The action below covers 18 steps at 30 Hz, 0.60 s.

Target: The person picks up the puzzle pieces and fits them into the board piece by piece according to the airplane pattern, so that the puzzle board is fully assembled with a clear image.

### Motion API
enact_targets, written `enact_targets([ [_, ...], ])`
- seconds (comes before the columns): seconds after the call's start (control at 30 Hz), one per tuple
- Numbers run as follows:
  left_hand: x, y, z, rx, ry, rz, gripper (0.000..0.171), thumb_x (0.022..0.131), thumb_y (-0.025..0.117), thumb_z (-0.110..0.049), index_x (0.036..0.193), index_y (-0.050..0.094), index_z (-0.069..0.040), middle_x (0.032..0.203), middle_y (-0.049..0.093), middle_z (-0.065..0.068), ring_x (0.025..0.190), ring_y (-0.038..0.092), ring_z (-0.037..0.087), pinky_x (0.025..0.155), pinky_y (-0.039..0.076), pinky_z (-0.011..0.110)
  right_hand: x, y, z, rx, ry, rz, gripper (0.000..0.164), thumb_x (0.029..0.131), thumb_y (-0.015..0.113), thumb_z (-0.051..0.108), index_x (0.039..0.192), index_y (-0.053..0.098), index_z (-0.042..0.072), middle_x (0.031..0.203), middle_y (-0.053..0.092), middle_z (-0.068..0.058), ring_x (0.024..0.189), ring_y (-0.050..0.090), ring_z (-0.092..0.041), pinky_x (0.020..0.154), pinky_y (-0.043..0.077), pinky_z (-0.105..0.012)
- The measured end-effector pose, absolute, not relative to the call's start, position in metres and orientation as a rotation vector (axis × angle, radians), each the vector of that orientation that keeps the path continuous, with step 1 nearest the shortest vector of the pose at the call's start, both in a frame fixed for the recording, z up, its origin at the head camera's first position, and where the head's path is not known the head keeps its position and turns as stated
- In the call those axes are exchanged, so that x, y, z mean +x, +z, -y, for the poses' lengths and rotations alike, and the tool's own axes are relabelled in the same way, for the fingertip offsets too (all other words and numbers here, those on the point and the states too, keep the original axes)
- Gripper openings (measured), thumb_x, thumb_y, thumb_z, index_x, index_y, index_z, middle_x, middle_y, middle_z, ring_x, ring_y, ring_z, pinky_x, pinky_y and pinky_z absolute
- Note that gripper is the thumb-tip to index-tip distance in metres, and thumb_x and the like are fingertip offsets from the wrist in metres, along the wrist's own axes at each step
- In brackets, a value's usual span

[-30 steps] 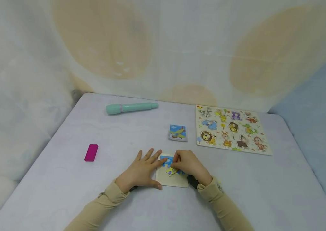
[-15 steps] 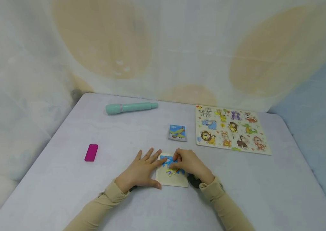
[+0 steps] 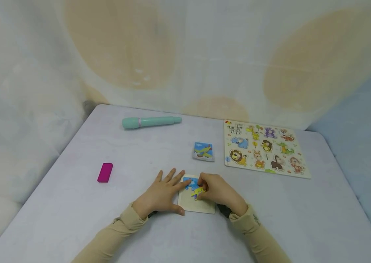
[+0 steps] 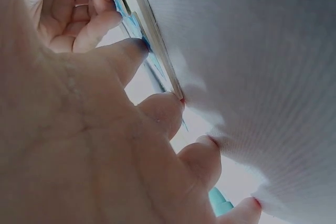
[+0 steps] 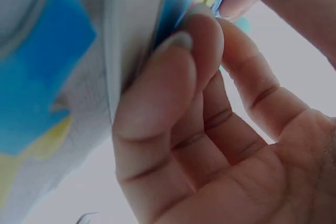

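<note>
From the head view, a person in tan sleeves (image 3: pixel 106 237) has both hands at a small pale puzzle board (image 3: pixel 192 205) on the counter (image 3: pixel 172 241). The left hand (image 3: pixel 159 197) lies with fingers spread wide, grasping nothing; its index finger reaches over the blue pieces (image 3: pixel 190 182) in the board's upper part, its thumb near the lower left. The right hand (image 3: pixel 220 190) is curled, thumb and finger pinching at a yellow piece (image 3: pixel 197 192) beside the blue ones. Beyond them sits an airplane picture (image 3: pixel 203 150), with an animal board (image 3: pixel 250 151) to its right, a teal microphone-like object (image 3: pixel 151 122) farther back and a pink block (image 3: pixel 105 172) well off to the left.

In the left wrist view, the index fingertip touches a blue piece and the middle finger meets the board's edge, while the other fingers rest on the counter. The right fingers bend in at the yellow part.

The right wrist view shows curled fingertips against the blue surface; the blurred blue-and-yellow shape (image 5: pixel 44 77) at left I can't identify.
</note>
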State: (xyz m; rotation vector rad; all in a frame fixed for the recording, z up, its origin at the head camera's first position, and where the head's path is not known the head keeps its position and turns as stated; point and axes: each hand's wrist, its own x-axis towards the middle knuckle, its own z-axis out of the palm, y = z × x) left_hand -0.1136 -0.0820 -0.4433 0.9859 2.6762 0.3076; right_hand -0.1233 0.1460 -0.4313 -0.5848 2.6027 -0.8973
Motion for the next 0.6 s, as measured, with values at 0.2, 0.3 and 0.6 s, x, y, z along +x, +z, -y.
enact_targets([
  [0.2,-0.114,-0.442,0.082,0.987,0.313,-2.671,0.100,0.072,0.067,-0.070,0.153,0.030,-0.025,0.163,0.016,0.007,0.150,0.012,0.038,0.112,0.013,0.070,-0.124,-0.434,-0.146,-0.481,-0.968,-2.613,0.013,0.086,0.073,0.010,0.089,0.061,0.006,0.068,0.056,0.001,0.057,0.048,-0.009,0.051,0.039,-0.020],
  [0.3,-0.114,-0.443,0.082,0.982,0.298,-2.673,0.100,0.072,0.066,-0.071,0.153,0.030,-0.026,0.163,0.016,0.006,0.150,0.011,0.037,0.113,0.013,0.070,-0.125,-0.435,-0.146,-0.425,-0.989,-2.622,0.011,0.087,0.070,0.009,0.083,0.060,0.007,0.066,0.058,0.001,0.055,0.048,-0.009,0.049,0.038,-0.019],
  [0.6,-0.114,-0.444,0.082,0.983,0.307,-2.675,0.100,0.072,0.068,-0.069,0.153,0.031,-0.026,0.163,0.017,0.007,0.150,0.012,0.038,0.113,0.013,0.070,-0.120,-0.431,-0.195,-0.611,-1.048,-2.527,0.015,0.091,0.067,0.017,0.103,0.066,0.008,0.091,0.066,-0.002,0.076,0.054,-0.009,0.067,0.048,-0.021],
])
